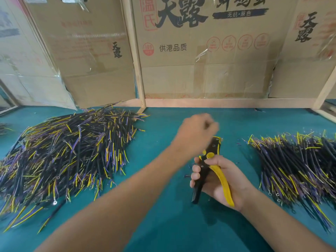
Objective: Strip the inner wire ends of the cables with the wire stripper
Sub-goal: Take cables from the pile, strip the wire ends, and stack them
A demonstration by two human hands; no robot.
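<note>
My right hand (218,179) grips the black and yellow wire stripper (214,147) by its handles, head pointing away from me over the green table (163,224). My left hand (196,132) hovers just beyond and left of the stripper's head. It is blurred, its fingers are curled into a fist, and no cable shows in it. A large heap of black cables (63,151) with yellow and purple inner wires lies at the left. A second heap of the same cables (300,166) lies at the right.
Cardboard boxes (200,51) stand along the back of the table behind a wooden frame post (135,60). Small bits of stripped insulation (187,176) lie on the mat near the stripper. A wooden rail (325,88) rises at the far right.
</note>
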